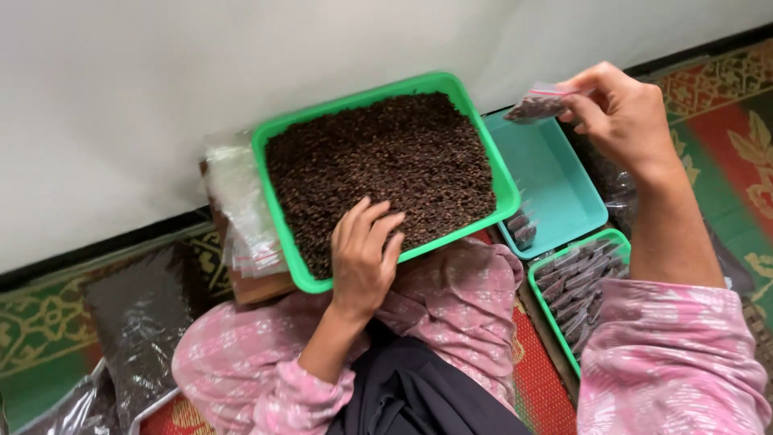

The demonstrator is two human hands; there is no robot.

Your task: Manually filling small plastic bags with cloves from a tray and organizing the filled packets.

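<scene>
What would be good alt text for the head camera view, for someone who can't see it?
A person's left hand rests in a green tray of small dark dried bits, while the right hand holds a small filled clear bag above a teal tray. Another green tray of filled bags sits at right.

Left hand point(364, 258) covered part of the green tray's point(274, 137) near rim; the packet tray point(538, 278) ran under the right sleeve point(668, 354).
</scene>
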